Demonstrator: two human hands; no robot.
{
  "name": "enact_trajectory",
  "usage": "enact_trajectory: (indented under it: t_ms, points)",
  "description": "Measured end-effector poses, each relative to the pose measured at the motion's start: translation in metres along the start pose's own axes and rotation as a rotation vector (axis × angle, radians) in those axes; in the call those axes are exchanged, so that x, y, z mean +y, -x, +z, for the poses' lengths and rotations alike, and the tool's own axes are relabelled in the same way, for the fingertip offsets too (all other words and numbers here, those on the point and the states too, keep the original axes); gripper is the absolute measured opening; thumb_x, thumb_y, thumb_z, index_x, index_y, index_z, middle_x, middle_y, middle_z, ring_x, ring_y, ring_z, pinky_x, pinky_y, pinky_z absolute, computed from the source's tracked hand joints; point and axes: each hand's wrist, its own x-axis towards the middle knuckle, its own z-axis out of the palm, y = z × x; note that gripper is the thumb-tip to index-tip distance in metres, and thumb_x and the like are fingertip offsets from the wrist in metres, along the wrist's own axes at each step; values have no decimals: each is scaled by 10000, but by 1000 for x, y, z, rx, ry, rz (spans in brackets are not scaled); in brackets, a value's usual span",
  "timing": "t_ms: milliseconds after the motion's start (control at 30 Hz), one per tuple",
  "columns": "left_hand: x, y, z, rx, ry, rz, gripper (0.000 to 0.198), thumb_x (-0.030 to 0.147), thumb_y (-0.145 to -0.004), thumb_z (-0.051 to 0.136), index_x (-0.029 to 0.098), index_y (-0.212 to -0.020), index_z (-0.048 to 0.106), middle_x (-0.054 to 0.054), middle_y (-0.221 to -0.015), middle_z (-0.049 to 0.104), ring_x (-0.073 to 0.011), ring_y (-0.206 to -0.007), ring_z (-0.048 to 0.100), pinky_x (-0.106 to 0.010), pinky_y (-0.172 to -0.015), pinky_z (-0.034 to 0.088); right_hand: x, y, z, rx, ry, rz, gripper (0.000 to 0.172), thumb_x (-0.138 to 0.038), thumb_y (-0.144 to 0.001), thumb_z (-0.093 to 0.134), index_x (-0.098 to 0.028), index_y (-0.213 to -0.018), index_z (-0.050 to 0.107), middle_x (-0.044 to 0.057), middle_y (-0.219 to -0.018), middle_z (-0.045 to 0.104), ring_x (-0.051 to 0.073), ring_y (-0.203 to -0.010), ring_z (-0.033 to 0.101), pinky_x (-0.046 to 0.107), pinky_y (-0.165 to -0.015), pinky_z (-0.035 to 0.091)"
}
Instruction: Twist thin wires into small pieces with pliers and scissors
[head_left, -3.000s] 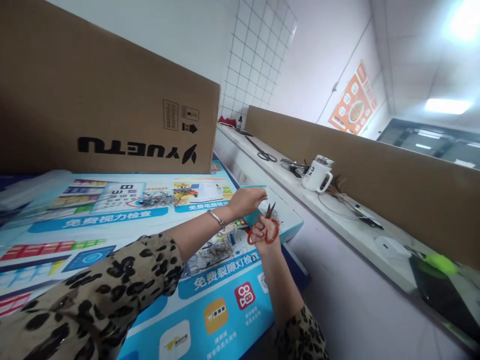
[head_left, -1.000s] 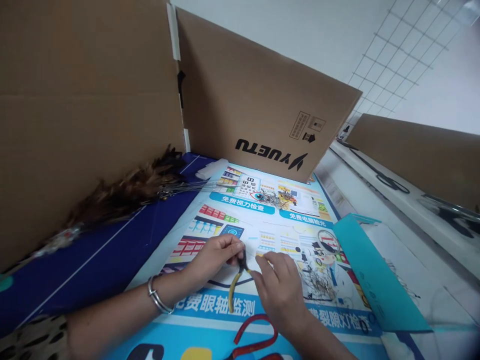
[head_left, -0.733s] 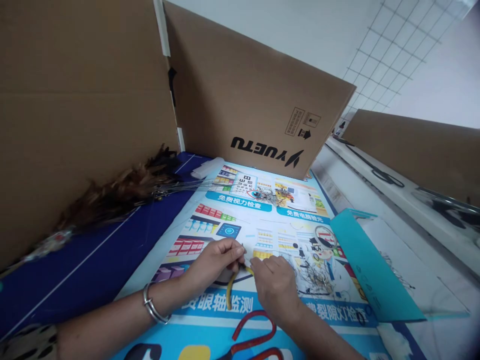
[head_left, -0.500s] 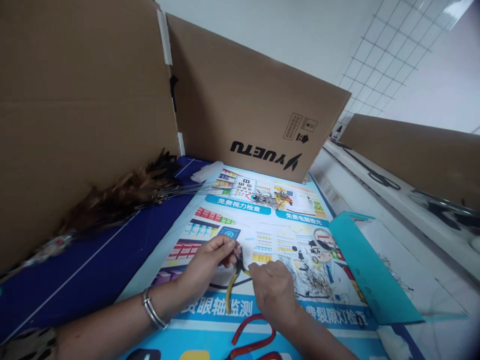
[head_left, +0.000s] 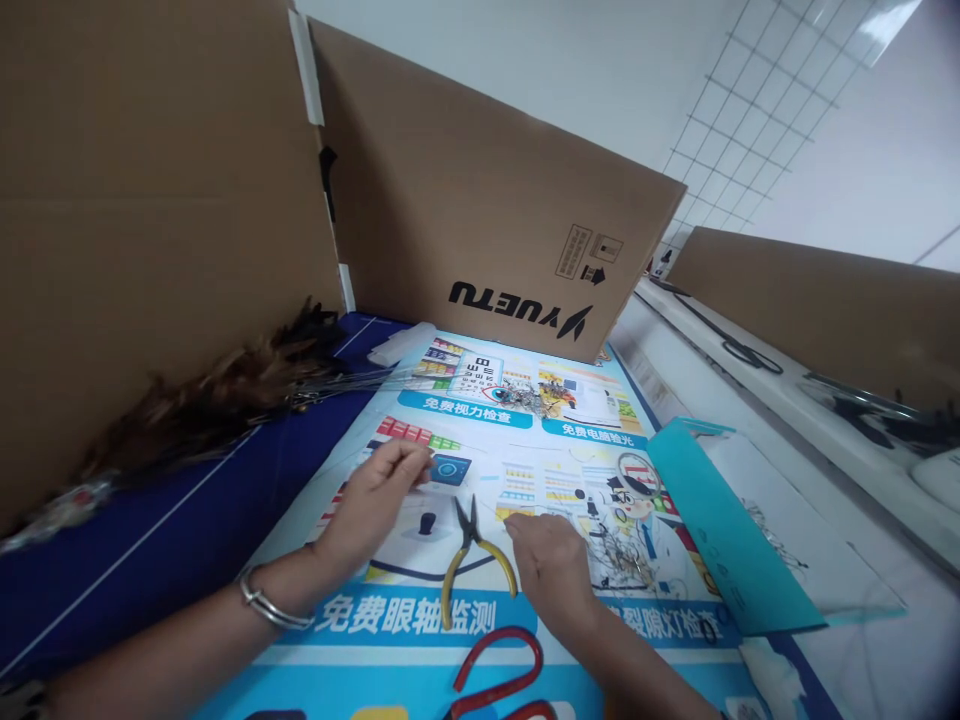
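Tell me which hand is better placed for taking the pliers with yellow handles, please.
Probably the right hand: it is curled close beside one yellow handle of the pliers. The left hand is farther from both handles and is pinched together.

Bangle (head_left: 279,615): shiny silver-coloured metal on the left wrist (head_left: 319,568), rounded and smooth, kinda looks like two slim bands side by side
Left sleeve (head_left: 22,700): just a dark scrap in the bottom corner, too cut off to really make out the print
Left hand (head_left: 379,482): bare
Right hand (head_left: 553,570): bare too, same for the right forearm (head_left: 649,660)
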Motion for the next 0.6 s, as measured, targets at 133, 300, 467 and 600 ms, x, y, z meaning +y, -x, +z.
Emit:
enact_trajectory:
  t_ms: [133,300,467,600]
  points:
    - [7,11,2,-333,-493,598,222,228,-849,529,266,-1046,626,-47,-1070,662,-233,-1073,519,-402,-950,323,2,-1,1,-27,-59,-15,243,-178,-894,414,-180,-865,656,34,-619,604,150,-648,556,262,-644,390]
    - [9,10,2,-657,-789,784,291,173,-912,416,296,-1121,577,-24,-998,684,-200,-1011,544,-441,-985,223,0,0,3,-71,-86,-31,225,-188,-896,433,-183,-913,657,32,-638,615,144,-640,551,268,-642,383]
    - [10,6,-2,-706,-978,914,275,146,-921,355,209,-1080,570,-50,-810,659,-191,-768,529,-372,-771,315,1,-2,1,-70,-109,-77,246,-181,-908,415,-180,-919,661,40,-664,642,145,-666,575,268,-667,402]
    - [11,4,-4,-721,-1013,966,245,133,-900,377,191,-1003,592,-47,-745,631,-176,-679,508,-337,-657,307,8,-8,-3,-73,-155,-172,260,-181,-915,408,-181,-938,667,42,-728,682,148,-710,603,279,-709,426]
